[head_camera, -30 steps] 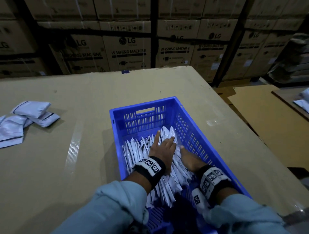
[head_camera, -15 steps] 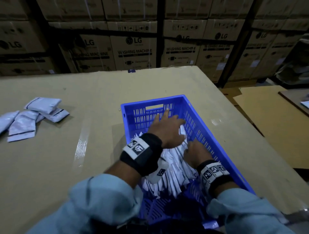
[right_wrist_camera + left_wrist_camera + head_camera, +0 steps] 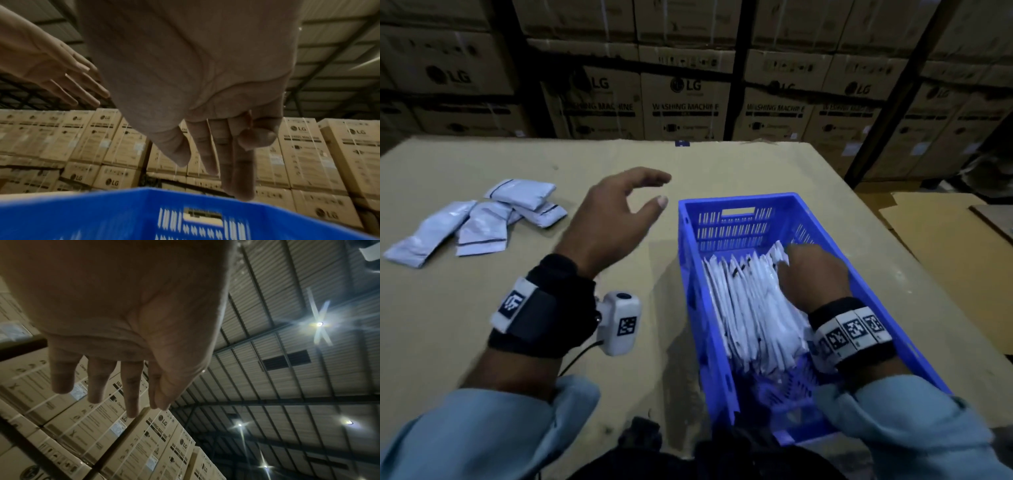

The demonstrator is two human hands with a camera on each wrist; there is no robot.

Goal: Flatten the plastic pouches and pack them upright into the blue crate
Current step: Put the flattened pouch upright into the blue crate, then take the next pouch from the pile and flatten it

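The blue crate (image 3: pixel 732 205) stands on the cardboard table at centre right, and a row of white pouches (image 3: pixel 746 301) stands upright inside it. My right hand (image 3: pixel 810 274) rests on the far end of that row, fingers mostly straight in the right wrist view (image 3: pixel 216 154). My left hand (image 3: pixel 619 212) hovers above the table, left of the crate, fingers relaxed and holding nothing; it looks the same in the left wrist view (image 3: pixel 115 382). Several loose pouches (image 3: pixel 479 219) lie in a heap at the table's left.
The cardboard-covered table (image 3: pixel 619 342) spreads around the crate. Stacked washing-machine cartons (image 3: pixel 685 106) on dark racking fill the wall behind it. A second cardboard sheet (image 3: pixel 945 260) lies lower at the right.
My left hand has lifted out of the crate and swung left over the table toward the loose pouches. The right hand has stayed on the packed row.
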